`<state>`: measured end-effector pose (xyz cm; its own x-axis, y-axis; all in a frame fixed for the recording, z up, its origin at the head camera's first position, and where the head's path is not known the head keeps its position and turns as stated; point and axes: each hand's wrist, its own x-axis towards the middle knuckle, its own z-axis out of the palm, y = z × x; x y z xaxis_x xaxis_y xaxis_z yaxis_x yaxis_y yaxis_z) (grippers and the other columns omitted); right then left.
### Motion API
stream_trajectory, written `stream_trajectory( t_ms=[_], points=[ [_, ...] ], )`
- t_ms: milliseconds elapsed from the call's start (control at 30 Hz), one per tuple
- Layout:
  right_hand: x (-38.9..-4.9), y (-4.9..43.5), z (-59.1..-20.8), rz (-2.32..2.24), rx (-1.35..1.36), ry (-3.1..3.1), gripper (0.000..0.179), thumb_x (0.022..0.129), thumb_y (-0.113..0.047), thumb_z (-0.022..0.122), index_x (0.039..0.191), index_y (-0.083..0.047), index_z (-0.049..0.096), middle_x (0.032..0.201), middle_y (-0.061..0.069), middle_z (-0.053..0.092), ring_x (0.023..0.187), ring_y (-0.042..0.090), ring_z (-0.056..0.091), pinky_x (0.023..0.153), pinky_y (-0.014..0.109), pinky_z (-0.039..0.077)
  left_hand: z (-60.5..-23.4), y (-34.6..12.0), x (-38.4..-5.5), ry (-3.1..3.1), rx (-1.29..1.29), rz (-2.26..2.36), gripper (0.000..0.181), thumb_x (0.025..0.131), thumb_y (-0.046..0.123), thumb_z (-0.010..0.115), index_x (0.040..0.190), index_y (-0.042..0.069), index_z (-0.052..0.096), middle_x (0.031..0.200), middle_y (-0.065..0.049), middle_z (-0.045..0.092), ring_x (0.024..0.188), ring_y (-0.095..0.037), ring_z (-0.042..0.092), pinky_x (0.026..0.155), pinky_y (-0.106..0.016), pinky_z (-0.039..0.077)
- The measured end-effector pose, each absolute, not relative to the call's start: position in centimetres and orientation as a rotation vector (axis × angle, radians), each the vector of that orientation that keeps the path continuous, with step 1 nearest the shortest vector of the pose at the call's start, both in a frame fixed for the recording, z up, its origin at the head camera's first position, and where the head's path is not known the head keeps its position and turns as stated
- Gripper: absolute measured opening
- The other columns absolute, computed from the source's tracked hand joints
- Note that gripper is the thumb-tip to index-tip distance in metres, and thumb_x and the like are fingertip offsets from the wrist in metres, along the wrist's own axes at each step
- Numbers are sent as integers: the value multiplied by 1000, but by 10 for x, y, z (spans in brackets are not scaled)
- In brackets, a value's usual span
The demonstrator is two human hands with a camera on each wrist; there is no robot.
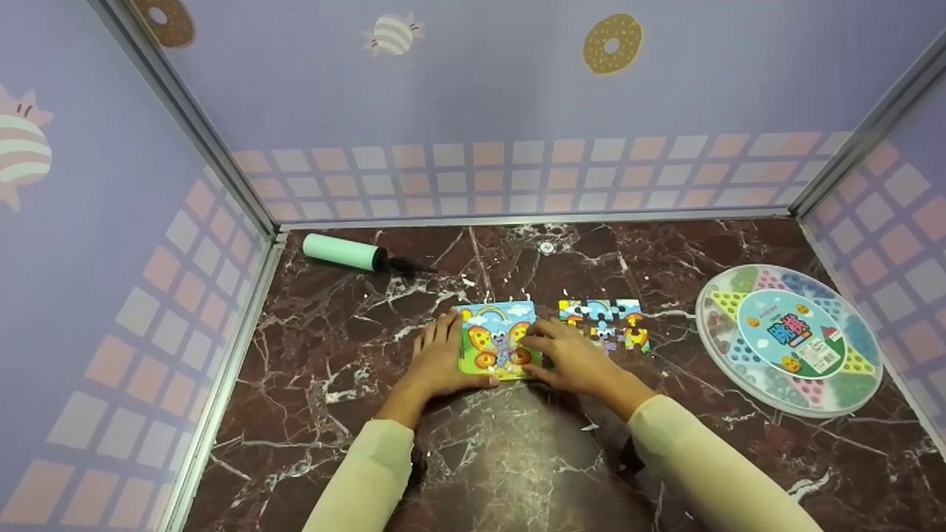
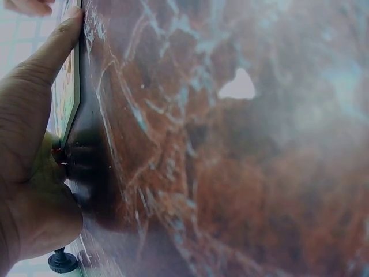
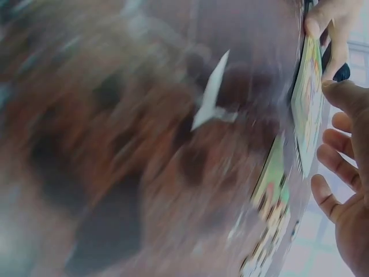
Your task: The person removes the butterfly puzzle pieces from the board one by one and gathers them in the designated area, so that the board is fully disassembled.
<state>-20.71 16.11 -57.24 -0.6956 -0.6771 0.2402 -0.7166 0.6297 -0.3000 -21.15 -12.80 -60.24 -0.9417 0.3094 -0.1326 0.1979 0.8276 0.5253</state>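
Note:
A square puzzle board [image 1: 499, 336] with a bright butterfly picture lies in front of me. My left hand [image 1: 437, 360] holds its left side, the thumb along the near edge, as the left wrist view also shows. Over the board's right edge is my right hand [image 1: 573, 358], its fingers loosely bent. In the right wrist view those fingers [image 3: 340, 164] are spread apart with nothing between them, and the thumb comes close to the board's face. Whether it touches is hard to tell. Several loose jigsaw pieces [image 1: 602, 310] lie just right of the board, partly behind the right hand.
A round, clear game box [image 1: 791, 340] with a colourful lid lies at the right. A mint-green hand pump [image 1: 340, 251] with a black end lies at the back left. Near the back wall is a small white disc [image 1: 546, 247]. Patterned panels enclose the dark marbled tabletop [image 1: 310, 421].

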Motion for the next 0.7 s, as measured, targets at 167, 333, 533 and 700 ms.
stream_trajectory(
  t_ms=[167, 333, 533, 700],
  points=[
    [-209, 142, -573, 595, 1173, -2824, 43, 102, -34, 82, 137, -12, 76, 135, 10, 67, 127, 33, 63, 105, 65, 58, -607, -128, -213, 2817, 394, 795, 141, 72, 75, 91, 176, 7, 24, 183, -20, 21, 169, -48, 19, 136, -71, 17],
    [-211, 130, -576, 583, 1185, -2861, 41, 103, -36, 81, 137, -14, 76, 130, 9, 66, 122, 31, 61, 98, 64, 58, -605, -128, -212, 2815, 378, 769, 143, 71, 74, 92, 176, 7, 22, 183, -20, 22, 169, -47, 20, 136, -70, 17],
    [-211, 122, -577, 590, 1177, -2908, 39, 102, -31, 81, 137, -15, 76, 125, 9, 64, 114, 30, 56, 90, 53, 52, -599, -126, -210, 2809, 387, 754, 142, 73, 73, 92, 176, 6, 21, 183, -20, 21, 169, -46, 20, 136, -70, 18],
    [-210, 117, -578, 636, 1151, -2929, 32, 101, -26, 81, 132, -17, 79, 123, 8, 64, 114, 30, 56, 90, 54, 52, -597, -126, -209, 2809, 384, 755, 143, 73, 73, 92, 176, 6, 21, 183, -21, 21, 169, -46, 20, 136, -70, 19]
  ],
)
